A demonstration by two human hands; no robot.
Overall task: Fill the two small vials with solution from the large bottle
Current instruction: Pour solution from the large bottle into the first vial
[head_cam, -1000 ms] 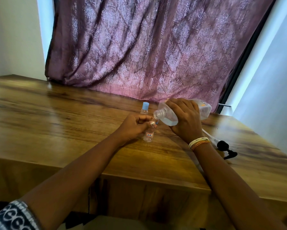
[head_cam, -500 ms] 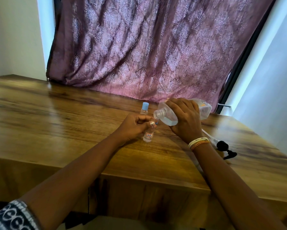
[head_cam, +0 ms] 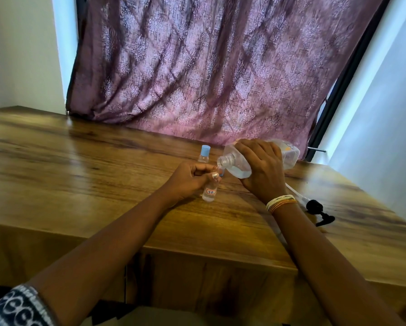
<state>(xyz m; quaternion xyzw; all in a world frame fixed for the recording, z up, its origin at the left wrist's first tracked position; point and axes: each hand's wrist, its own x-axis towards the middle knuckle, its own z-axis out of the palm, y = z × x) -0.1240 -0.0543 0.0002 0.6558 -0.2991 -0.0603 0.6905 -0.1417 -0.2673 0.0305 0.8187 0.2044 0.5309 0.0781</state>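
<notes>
Soft daylight, probably window-lit; edges warped.

mauve damask curtain point(head_cam: 209, 67), blue vial cap point(head_cam: 205, 151)

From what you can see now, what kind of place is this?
Probably a room in a home, not a laboratory. A patterned mauve curtain hangs behind a wooden table between plain white walls, and the filling is done by bare hands.

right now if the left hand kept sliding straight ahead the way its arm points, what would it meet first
Most likely the large clear plastic bottle tilted in the right hand: its neck sits just beyond the left hand, which holds the small labelled vial. Depth is hard to judge.
</notes>
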